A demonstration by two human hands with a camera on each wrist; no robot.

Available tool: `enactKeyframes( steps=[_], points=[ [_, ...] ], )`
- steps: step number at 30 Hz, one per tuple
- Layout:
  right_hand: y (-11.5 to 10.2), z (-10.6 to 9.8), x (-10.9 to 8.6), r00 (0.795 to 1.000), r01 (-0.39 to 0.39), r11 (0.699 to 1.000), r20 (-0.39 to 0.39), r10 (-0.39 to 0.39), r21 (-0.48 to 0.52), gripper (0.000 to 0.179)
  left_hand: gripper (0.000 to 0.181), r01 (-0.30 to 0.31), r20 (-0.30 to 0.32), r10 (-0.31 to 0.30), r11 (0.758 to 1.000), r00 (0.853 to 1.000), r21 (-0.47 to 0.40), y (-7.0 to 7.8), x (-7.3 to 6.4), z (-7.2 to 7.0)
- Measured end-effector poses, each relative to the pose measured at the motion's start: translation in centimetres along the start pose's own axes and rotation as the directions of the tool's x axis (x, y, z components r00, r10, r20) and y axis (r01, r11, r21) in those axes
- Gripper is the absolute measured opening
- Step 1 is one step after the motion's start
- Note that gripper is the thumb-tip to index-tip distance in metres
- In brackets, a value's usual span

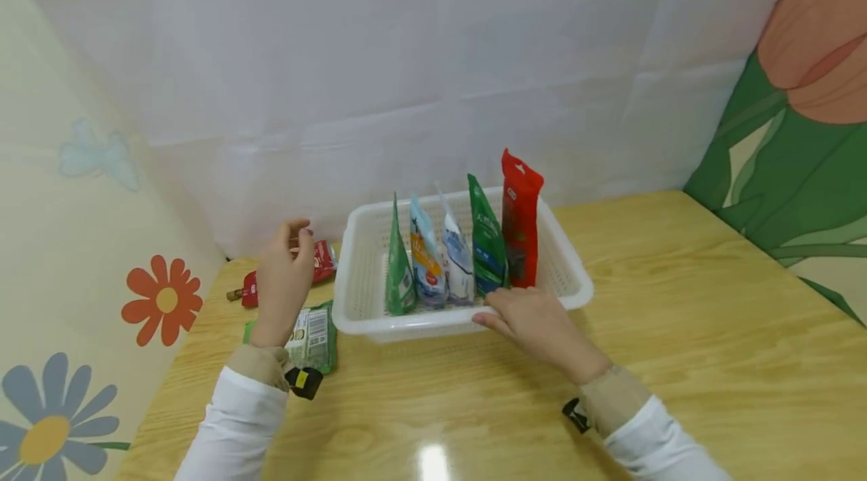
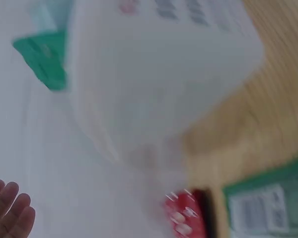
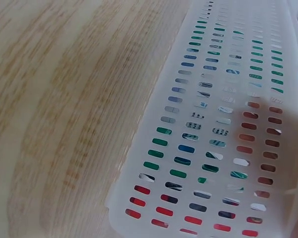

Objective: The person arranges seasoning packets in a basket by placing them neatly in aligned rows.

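Note:
My left hand (image 1: 284,285) is raised at the left of a white plastic basket (image 1: 406,327), its fingers loosely bent with nothing between them. Under and behind it lie a red spout pouch (image 1: 323,263) and a green pouch (image 1: 317,342) with a barcode label. My right hand (image 1: 535,323) grips the basket's front rim, thumb outside and fingers over the inside. Standing in a row in the basket are a green bag (image 1: 400,278), an orange-and-blue bag (image 1: 427,255), a white-and-blue bag (image 1: 458,259), a dark green bag (image 1: 486,232) and a red bag (image 1: 521,217).
The basket stands on a wooden table (image 1: 677,300), close to a white cloth (image 1: 406,74) hanging behind. Painted walls with a red flower (image 1: 165,300) and a large tulip (image 1: 819,52) flank the table. In the right wrist view, the basket's slotted wall (image 3: 198,144) shows package colours through it.

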State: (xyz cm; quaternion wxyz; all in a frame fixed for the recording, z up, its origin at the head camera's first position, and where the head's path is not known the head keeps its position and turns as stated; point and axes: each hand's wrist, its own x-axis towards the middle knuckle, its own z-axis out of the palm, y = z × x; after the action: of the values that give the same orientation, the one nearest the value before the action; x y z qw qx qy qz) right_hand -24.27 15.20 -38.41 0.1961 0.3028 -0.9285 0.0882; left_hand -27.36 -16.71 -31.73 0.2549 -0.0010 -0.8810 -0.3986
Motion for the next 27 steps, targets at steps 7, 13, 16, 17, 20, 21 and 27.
enactKeyframes(
  steps=[7, 13, 16, 17, 20, 21, 27],
  points=[
    [0.2, 0.1, 0.1, 1.0, 0.015, 1.0, 0.003, -0.015, 0.011, 0.043, 0.038, 0.135, 0.047, -0.146, 0.974, 0.988, 0.181, -5.2, 1.0, 0.4],
    [0.2, 0.1, 0.0, 1.0, 0.012, 1.0, -0.002, -0.012, 0.012, 0.043, 0.039, 0.159, 0.099, -0.201, 0.931, 0.975, 0.328, -7.9, 1.6, 1.0],
    [0.2, 0.1, 0.0, 1.0, 0.007, 1.0, 0.002, -0.007, 0.01, 0.042, 0.042, 0.16, 0.147, -0.232, 0.908, 0.962, 0.387, -8.7, 1.8, 1.3],
    [0.3, 0.2, 0.0, 1.0, 0.002, 1.0, 0.006, -0.002, 0.009, 0.041, 0.043, 0.162, 0.164, -0.244, 0.903, 0.956, 0.398, -8.9, 1.9, 1.4],
    [0.3, 0.2, 0.0, 1.0, -0.006, 1.0, 0.011, 0.006, 0.003, 0.039, 0.048, 0.155, 0.215, -0.264, 0.895, 0.94, 0.419, -9.4, 2.1, 1.6],
    [0.2, 0.2, 0.0, 1.0, -0.007, 1.0, 0.01, 0.007, 0.003, 0.039, 0.05, 0.15, 0.23, -0.267, 0.892, 0.936, 0.426, -9.7, 2.1, 1.7],
    [0.1, 0.2, 0.0, 1.0, 0.008, 1.0, -0.013, -0.008, -0.005, 0.043, 0.059, 0.187, 0.288, -0.299, 0.914, 0.91, 0.359, -10.7, 2.5, 1.9]
  ],
)
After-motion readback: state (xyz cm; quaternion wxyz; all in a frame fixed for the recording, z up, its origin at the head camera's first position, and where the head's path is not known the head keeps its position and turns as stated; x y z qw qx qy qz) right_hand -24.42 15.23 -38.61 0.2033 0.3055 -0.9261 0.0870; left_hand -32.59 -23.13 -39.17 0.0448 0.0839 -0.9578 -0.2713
